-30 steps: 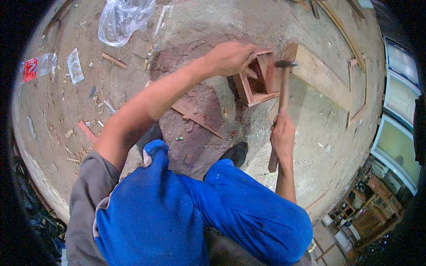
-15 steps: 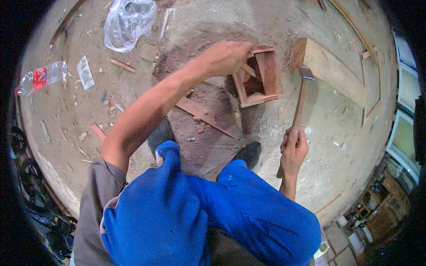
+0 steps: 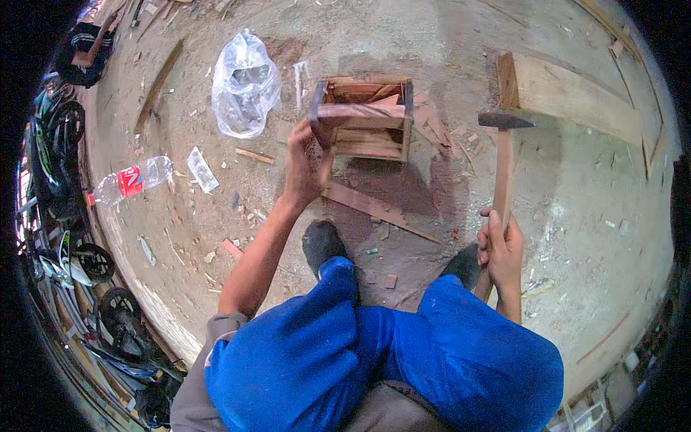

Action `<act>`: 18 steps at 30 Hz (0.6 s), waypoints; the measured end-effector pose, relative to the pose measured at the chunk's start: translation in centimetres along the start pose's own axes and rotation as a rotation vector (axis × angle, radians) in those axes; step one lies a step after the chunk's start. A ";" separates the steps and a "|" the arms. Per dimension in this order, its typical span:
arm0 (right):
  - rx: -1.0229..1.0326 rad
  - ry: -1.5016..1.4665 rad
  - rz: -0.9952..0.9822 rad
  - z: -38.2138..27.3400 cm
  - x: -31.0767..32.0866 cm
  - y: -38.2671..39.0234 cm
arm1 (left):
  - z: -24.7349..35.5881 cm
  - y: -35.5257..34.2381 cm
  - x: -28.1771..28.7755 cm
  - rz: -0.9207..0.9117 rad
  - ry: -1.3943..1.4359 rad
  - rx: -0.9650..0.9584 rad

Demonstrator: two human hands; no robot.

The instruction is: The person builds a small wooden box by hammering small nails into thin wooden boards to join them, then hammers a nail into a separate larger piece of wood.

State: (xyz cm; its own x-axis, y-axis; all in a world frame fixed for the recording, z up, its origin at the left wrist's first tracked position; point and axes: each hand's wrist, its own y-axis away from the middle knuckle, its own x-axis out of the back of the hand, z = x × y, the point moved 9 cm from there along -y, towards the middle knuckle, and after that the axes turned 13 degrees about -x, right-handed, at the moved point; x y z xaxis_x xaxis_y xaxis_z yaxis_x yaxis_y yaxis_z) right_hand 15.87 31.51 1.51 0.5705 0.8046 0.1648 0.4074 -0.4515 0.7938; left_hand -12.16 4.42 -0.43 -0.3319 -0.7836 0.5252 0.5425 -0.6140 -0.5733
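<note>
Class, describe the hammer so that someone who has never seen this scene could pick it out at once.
Find the blue trousers at the bottom, then go up from the knee on the right to the right hand. The hammer is in its grip, head toward the thick pale plank. Unlike that plank, it has a dark head across a slim wooden handle.

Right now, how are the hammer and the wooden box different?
The hammer is long and thin; the wooden box is wide and hollow. The right hand holds the hammer, while the left hand grips the wooden box. Both are at least partly wood.
</note>
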 end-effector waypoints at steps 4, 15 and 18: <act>0.008 0.091 -0.021 1.6 -0.1 -0.2 | 0.7 1.4 -0.7 -0.318 -0.178 0.021; 0.097 0.106 -0.014 0.3 -0.6 0.4 | -2.0 -3.9 -4.0 -0.250 0.133 0.159; 0.096 0.099 -0.003 -2.4 0.4 1.4 | -2.1 -5.5 -7.1 -0.309 0.041 0.076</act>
State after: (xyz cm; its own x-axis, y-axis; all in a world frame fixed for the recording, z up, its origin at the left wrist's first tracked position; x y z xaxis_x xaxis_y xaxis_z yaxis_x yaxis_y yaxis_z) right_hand 14.93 32.12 4.11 0.4984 0.8378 0.2231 0.4784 -0.4803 0.7352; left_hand -14.40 13.17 -2.29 -0.5199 -0.5652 0.6405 0.4665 -0.8160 -0.3414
